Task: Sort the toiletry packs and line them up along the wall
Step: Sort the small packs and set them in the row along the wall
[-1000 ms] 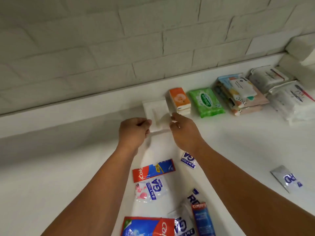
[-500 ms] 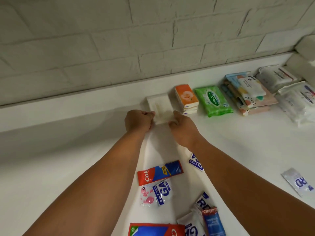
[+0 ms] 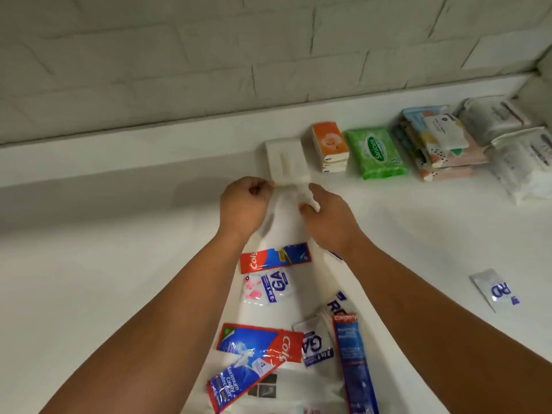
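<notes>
Here the left hand and right hand each pinch the flat, rectangular white pack.

White counter, runs to the wall at the far side; row along its far edge, left to right: white pack lying flat, orange tissue packs stacked, green wipes pack, patterned packs stacked, white wipes packs far right; near middle, close to me, loose scatter: red-and-blue Colgate sachet, GA sachet just nearer, long blue Colgate pack nearer still; lone sachet well apart on the right.
</notes>
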Demonstrator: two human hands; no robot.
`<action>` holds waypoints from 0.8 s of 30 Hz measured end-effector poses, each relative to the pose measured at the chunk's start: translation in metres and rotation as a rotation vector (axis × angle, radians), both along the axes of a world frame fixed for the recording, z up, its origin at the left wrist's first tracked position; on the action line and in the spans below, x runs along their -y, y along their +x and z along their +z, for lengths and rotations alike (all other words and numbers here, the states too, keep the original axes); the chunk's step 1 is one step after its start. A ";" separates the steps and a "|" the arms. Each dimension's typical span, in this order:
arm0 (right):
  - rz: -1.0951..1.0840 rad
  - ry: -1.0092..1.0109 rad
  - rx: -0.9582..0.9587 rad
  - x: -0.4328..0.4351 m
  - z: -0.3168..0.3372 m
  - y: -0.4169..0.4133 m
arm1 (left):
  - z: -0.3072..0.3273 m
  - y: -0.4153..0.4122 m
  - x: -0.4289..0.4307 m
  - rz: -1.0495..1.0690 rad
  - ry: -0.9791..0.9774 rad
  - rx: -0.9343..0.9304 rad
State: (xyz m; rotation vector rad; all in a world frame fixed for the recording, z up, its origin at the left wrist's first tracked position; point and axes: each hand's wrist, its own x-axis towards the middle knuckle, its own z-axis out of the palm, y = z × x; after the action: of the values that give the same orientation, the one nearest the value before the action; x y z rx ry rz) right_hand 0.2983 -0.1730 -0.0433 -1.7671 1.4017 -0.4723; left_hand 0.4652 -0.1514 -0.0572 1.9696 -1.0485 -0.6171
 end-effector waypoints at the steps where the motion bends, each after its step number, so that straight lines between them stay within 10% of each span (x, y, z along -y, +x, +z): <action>1: 0.006 -0.015 0.012 -0.008 -0.001 -0.005 | 0.004 -0.005 -0.010 -0.010 -0.028 0.002; 24: 0.899 -0.252 -0.009 -0.194 0.002 -0.108 | 0.015 -0.119 -0.299 -0.102 0.171 0.246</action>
State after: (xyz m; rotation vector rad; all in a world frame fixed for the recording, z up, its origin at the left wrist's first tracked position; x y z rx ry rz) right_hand 0.1899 0.0210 -0.0414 -2.3672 0.4432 -0.1439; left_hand 0.3461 0.1473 -0.0425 2.1930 -1.2889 -0.5436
